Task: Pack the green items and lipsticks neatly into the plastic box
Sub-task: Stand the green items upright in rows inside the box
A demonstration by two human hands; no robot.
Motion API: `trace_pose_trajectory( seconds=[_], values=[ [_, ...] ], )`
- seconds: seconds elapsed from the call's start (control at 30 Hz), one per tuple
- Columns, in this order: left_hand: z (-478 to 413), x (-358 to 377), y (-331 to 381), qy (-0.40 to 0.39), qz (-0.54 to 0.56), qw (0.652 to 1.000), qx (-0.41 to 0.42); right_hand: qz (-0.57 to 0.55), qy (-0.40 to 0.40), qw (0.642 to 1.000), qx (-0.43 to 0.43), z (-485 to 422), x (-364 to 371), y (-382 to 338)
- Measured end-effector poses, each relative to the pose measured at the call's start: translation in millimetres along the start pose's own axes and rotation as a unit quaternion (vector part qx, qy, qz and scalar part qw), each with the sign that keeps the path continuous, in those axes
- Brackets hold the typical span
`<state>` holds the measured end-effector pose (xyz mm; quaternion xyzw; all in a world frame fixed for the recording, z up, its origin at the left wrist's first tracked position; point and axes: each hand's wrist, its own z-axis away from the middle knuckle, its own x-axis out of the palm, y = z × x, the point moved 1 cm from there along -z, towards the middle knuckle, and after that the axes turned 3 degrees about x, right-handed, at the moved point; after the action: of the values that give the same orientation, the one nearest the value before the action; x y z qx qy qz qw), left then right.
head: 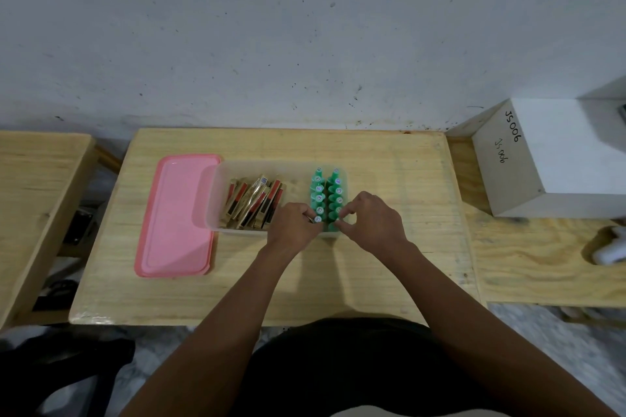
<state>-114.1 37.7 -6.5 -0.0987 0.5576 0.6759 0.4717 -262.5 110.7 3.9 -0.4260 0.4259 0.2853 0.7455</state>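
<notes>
A wooden table (372, 264) carries the work, with a pink lid (176, 217) laid flat toward its left edge and the clear plastic box (216, 200) set just right of it, overlapping the lid's right rim. Inside the box, the lipsticks (252, 201) are piled loosely at the left end, while the green items (327, 193) stand upright in two tidy rows at the right end. The left hand (294, 225) is pinched together on the nearest item of the left row, and the right hand (369, 218) is pinched on the nearest item of the right row, at the box's near wall. The step appears to be seating these last two; it would be done best by pressing them straight down, kept vertical and snug against their neighbours, so the rows are not toppled.
</notes>
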Motion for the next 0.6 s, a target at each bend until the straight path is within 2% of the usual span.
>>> trace_pose_trajectory(
  seconds=[0.27,0.6],
  values=[
    [-1,0,0,-0.015,0.004,1.000,0.005,-0.005,-0.012,1.000,0.002,1,1,2],
    [1,-1,-1,-0.015,0.009,1.000,0.017,-0.123,-0.018,0.992,0.031,5,9,15]
  ],
)
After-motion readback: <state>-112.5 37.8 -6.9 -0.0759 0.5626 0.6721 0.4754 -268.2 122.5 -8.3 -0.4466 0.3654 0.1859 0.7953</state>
